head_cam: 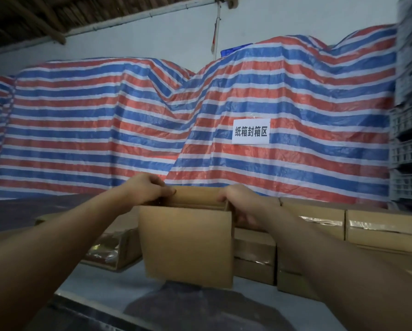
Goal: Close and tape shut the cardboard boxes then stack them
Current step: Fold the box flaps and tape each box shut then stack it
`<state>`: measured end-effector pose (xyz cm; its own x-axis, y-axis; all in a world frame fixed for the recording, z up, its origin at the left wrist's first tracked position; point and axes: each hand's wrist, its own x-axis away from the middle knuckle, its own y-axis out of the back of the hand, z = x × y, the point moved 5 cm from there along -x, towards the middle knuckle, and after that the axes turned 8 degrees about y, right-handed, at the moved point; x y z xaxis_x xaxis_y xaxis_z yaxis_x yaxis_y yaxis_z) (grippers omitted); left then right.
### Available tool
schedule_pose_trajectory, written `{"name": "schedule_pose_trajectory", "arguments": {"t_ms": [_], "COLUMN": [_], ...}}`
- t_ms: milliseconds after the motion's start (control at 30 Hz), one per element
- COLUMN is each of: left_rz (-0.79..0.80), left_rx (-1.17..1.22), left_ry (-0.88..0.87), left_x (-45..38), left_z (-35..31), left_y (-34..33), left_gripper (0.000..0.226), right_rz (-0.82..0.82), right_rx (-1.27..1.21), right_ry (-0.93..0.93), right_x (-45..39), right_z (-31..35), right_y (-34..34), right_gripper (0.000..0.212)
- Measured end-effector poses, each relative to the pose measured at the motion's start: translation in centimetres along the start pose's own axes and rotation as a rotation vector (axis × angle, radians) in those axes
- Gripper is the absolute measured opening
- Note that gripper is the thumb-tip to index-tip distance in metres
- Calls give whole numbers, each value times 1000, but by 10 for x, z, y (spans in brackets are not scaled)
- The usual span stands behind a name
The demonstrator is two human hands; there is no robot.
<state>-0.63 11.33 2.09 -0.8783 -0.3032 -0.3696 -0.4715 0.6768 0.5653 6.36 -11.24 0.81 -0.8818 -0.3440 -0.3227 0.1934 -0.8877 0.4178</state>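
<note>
A brown cardboard box [188, 244] stands upright in front of me on the pale table [99, 283], its top unsealed with flaps folded inward. My left hand [147, 189] grips the box's far left top edge, fingers curled over a flap. My right hand [238, 201] grips the right top corner, thumb inside and fingers down the side. Taped boxes [381, 230] are stacked to the right, touching one another. No tape roll shows.
A flattened or low box with clear plastic [109, 249] lies left of the held box. Striped red, white and blue tarpaulin [104, 127] with a white sign [250, 131] covers piles behind. Grey crates [408, 139] stand at the far right.
</note>
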Motion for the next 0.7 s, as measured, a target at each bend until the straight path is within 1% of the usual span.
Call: {"name": "schedule_pose_trajectory", "arguments": {"t_ms": [67,133,200,233,300,400,500,567,700], "left_rz": [82,222,379,426,447,460,516,528,567], "left_rx": [195,344,489,572,706,848,918,954,965], "left_ry": [48,99,161,201,260,253,226,218,242], "left_x": [7,16,25,29,35,37,36,34,36], "left_z": [-9,-20,-31,-36,-44,-59,-72,-77,-71], "left_y": [-9,-26,-53,-70,-104,-148,-181,-198,-227], "left_gripper": [23,33,35,32,29,30,36,38,47], "right_rz": [-18,-32,-45,-45,-36,-71,-125,-153,-178], "right_rx": [-49,-98,-126,-124,-133,-138,-126,-135,-178], "right_ry": [-54,-82,-98,-108,-127,-142,-184,-213,-255], "right_x": [12,21,29,34,44,59,72,78,87], "right_z": [-6,-13,-23,-29,-44,-66,-82,-92,-119], "right_y": [28,56,83,94,113,144,170,182,184], "right_gripper": [9,12,16,15,13,16,9,9,8]}}
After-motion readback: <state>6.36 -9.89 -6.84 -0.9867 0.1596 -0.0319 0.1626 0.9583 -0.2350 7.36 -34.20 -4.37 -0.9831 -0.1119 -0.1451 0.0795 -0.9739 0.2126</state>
